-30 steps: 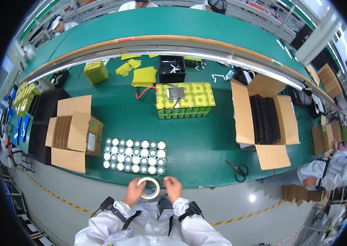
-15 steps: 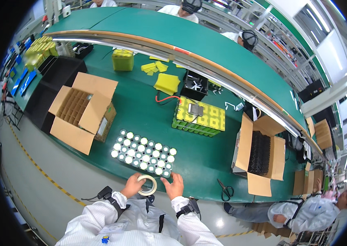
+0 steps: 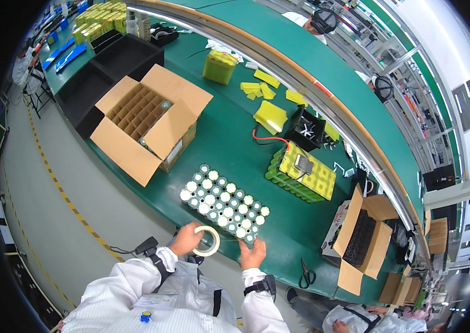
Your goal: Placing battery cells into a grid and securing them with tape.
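Observation:
My left hand [image 3: 186, 240] is closed on a roll of cream-coloured masking tape [image 3: 214, 251], held upright at the table's front edge. A thin strip appears to run from the roll to my right hand [image 3: 253, 255]. The thumb and fingers of that hand are at the near right corner of a block of battery cells [image 3: 221, 206], apparently pressing the strip there; the fingertips are partly hidden. The block lies flat on the green table [image 3: 151, 202], its several cylindrical cells in rows with white and pale green round tops.
An open carton with dividers [image 3: 135, 114] stands left, another open carton [image 3: 360, 238] right. Scissors [image 3: 306, 275] lie near the front edge. Behind the block are a yellow-green battery pack [image 3: 302, 172] with a red wire, a black bin [image 3: 305, 127] and yellow sheets [image 3: 271, 116]. A co-worker [image 3: 351, 319] is at lower right.
The view has turned, so the table and its things sit further right and tilted. My left hand still holds the tape roll, and my right hand stays at the block's near corner.

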### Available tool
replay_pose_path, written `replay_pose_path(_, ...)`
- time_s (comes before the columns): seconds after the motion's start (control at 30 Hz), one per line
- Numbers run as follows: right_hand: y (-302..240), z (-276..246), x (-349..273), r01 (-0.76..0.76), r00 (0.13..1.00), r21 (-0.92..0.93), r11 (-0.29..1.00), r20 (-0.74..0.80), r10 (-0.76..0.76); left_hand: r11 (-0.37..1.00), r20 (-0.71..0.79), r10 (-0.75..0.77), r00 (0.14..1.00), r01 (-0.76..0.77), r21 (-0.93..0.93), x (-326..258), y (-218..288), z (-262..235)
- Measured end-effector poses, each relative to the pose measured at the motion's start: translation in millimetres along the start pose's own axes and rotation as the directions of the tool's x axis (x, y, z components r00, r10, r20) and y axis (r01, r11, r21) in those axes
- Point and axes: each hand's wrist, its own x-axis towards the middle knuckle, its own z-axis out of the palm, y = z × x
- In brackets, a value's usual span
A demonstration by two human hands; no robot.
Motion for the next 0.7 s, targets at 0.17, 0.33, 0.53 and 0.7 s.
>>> replay_pose_path(0.17, 4, 0, -5, -0.033, 0.999, -0.004, 0.999, -0.006, 0.033, 0.952, -0.016, -0.22, 0.975, 0.211, -0.22, 6, -2, -31)
replay_pose_path(0.33, -3, 2, -6, -0.058, 0.998, -0.05, 0.997, -0.024, 0.056, 0.924, -0.061, -0.219, 0.974, 0.187, -0.335, 3, -33, -26)
replay_pose_path(0.53, 9, 4, -13, -0.173, 0.985, -0.036, 0.984, -0.017, 0.173, 0.829, -0.061, -0.28, 0.958, 0.21, -0.519, 0, -26, -25)
replay_pose_path(0.7, -8, -7, -12, -0.176, 0.984, -0.006, 0.984, -0.012, 0.176, 0.706, 0.025, -0.334, 0.942, 0.268, -0.655, 0, -29, -31)
